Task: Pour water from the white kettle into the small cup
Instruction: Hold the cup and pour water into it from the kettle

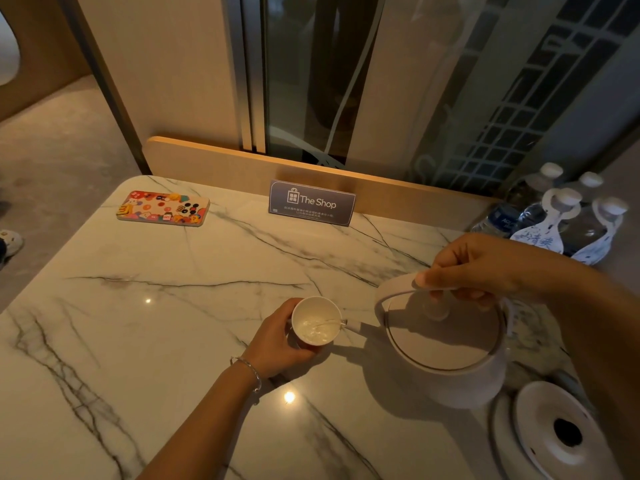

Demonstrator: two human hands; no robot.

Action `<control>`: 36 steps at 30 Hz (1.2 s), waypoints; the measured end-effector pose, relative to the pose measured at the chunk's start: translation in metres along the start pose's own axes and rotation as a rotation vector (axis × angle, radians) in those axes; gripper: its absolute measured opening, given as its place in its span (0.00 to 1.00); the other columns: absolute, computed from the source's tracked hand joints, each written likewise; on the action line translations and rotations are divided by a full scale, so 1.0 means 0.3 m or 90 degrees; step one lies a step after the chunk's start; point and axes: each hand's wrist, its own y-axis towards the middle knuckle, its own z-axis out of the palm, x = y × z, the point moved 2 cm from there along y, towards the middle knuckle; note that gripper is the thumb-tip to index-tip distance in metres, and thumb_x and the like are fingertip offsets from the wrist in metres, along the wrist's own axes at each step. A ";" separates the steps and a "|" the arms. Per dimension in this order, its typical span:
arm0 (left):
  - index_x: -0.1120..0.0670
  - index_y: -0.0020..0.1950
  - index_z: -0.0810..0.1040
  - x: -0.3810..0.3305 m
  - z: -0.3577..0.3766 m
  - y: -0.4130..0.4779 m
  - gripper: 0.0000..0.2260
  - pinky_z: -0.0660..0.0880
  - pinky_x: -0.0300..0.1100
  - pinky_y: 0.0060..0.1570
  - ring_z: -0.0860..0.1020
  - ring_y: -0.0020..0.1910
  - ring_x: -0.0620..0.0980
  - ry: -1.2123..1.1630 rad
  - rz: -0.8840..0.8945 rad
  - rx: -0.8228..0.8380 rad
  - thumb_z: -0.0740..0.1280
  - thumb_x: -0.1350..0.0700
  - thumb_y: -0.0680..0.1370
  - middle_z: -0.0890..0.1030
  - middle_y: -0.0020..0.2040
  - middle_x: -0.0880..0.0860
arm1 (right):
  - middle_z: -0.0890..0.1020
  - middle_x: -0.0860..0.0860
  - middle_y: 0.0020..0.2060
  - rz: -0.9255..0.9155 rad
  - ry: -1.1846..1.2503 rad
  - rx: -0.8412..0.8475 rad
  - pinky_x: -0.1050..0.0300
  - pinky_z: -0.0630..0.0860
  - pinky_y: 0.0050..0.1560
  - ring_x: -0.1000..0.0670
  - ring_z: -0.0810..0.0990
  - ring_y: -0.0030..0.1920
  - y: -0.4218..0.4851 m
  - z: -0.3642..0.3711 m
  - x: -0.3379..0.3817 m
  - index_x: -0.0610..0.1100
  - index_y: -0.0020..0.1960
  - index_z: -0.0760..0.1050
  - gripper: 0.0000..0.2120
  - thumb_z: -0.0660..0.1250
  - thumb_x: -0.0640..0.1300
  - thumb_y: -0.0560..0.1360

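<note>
sign card [311, 203]: "The Shop" | smaller print below: unreadable | bottle labels [502, 220]: unreadable

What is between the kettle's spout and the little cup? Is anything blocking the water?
Nothing visible blocks it. The white kettle, held by the right hand, has its spout right at the rim of the small cup, which the left hand holds. A thin stream of water already runs into the cup.
</note>
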 end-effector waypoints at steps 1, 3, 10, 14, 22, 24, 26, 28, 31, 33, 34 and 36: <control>0.35 0.56 0.68 -0.001 0.000 0.000 0.29 0.75 0.33 0.50 0.75 0.54 0.37 0.002 0.000 0.001 0.76 0.47 0.59 0.76 0.55 0.39 | 0.71 0.54 0.15 0.001 0.001 0.000 0.69 0.65 0.20 0.57 0.66 0.17 0.000 -0.001 0.000 0.45 0.28 0.79 0.15 0.68 0.57 0.61; 0.35 0.57 0.68 -0.002 0.000 0.000 0.29 0.75 0.33 0.50 0.75 0.54 0.37 0.002 -0.001 0.002 0.76 0.48 0.60 0.76 0.55 0.39 | 0.71 0.54 0.15 0.004 0.002 0.000 0.68 0.65 0.19 0.57 0.66 0.17 0.001 -0.002 0.000 0.45 0.28 0.79 0.15 0.68 0.57 0.61; 0.34 0.56 0.69 -0.005 -0.003 0.000 0.29 0.76 0.39 0.53 0.75 0.54 0.37 0.004 -0.005 0.002 0.76 0.47 0.59 0.77 0.55 0.39 | 0.71 0.54 0.16 0.003 -0.003 0.003 0.68 0.66 0.20 0.57 0.67 0.18 0.003 -0.004 -0.003 0.46 0.28 0.79 0.14 0.68 0.57 0.61; 0.33 0.55 0.69 -0.006 -0.005 0.001 0.29 0.77 0.41 0.53 0.76 0.54 0.37 -0.002 -0.013 0.004 0.76 0.46 0.58 0.77 0.55 0.39 | 0.71 0.54 0.16 -0.001 -0.005 0.009 0.68 0.66 0.21 0.56 0.67 0.18 0.005 -0.006 -0.003 0.46 0.29 0.80 0.15 0.68 0.58 0.60; 0.33 0.56 0.69 -0.001 -0.009 0.004 0.29 0.77 0.45 0.56 0.76 0.55 0.39 -0.005 -0.010 0.017 0.77 0.47 0.59 0.77 0.55 0.40 | 0.71 0.54 0.16 -0.007 -0.015 -0.001 0.67 0.67 0.21 0.56 0.67 0.19 0.007 -0.009 0.000 0.46 0.29 0.80 0.16 0.67 0.59 0.60; 0.33 0.56 0.69 -0.002 -0.010 0.004 0.30 0.76 0.44 0.55 0.76 0.55 0.40 -0.014 -0.009 0.020 0.77 0.46 0.58 0.77 0.55 0.40 | 0.71 0.54 0.16 -0.007 -0.018 0.001 0.67 0.67 0.22 0.56 0.67 0.19 0.009 -0.009 0.001 0.46 0.29 0.80 0.16 0.67 0.59 0.60; 0.32 0.55 0.69 -0.006 -0.010 0.007 0.30 0.76 0.43 0.55 0.76 0.55 0.41 -0.017 -0.010 0.024 0.77 0.45 0.58 0.77 0.55 0.39 | 0.71 0.54 0.16 -0.006 -0.018 0.002 0.67 0.67 0.22 0.57 0.67 0.19 0.008 -0.009 0.003 0.46 0.29 0.80 0.16 0.67 0.59 0.61; 0.30 0.54 0.69 -0.008 -0.011 0.009 0.30 0.76 0.41 0.55 0.76 0.55 0.39 -0.009 -0.008 0.030 0.76 0.45 0.58 0.76 0.55 0.38 | 0.71 0.54 0.16 -0.006 -0.018 0.001 0.67 0.67 0.21 0.57 0.67 0.18 0.006 -0.008 0.008 0.46 0.29 0.79 0.16 0.67 0.58 0.61; 0.30 0.55 0.68 -0.008 -0.015 0.011 0.29 0.75 0.38 0.53 0.75 0.55 0.36 0.002 -0.004 0.041 0.76 0.45 0.58 0.76 0.55 0.38 | 0.71 0.54 0.16 -0.013 -0.032 -0.009 0.67 0.68 0.22 0.57 0.68 0.18 0.004 -0.006 0.014 0.46 0.30 0.79 0.16 0.66 0.58 0.62; 0.32 0.55 0.68 -0.007 -0.015 0.011 0.29 0.75 0.36 0.52 0.75 0.55 0.36 -0.003 -0.003 0.049 0.76 0.44 0.58 0.76 0.55 0.39 | 0.71 0.54 0.16 -0.018 -0.035 -0.009 0.67 0.69 0.22 0.57 0.68 0.19 0.002 -0.005 0.017 0.46 0.29 0.79 0.15 0.66 0.58 0.63; 0.32 0.55 0.69 -0.005 -0.015 0.012 0.29 0.75 0.36 0.52 0.75 0.55 0.37 -0.006 -0.003 0.050 0.76 0.44 0.57 0.76 0.55 0.39 | 0.71 0.54 0.16 -0.020 -0.034 -0.007 0.67 0.69 0.21 0.57 0.68 0.19 0.001 -0.005 0.018 0.46 0.29 0.79 0.15 0.66 0.58 0.62; 0.34 0.56 0.69 0.000 -0.016 0.012 0.30 0.76 0.37 0.53 0.75 0.56 0.40 -0.006 -0.007 0.053 0.76 0.44 0.57 0.76 0.56 0.40 | 0.72 0.54 0.16 -0.019 -0.029 -0.003 0.67 0.68 0.21 0.58 0.68 0.19 -0.001 -0.005 0.020 0.46 0.28 0.79 0.16 0.66 0.59 0.61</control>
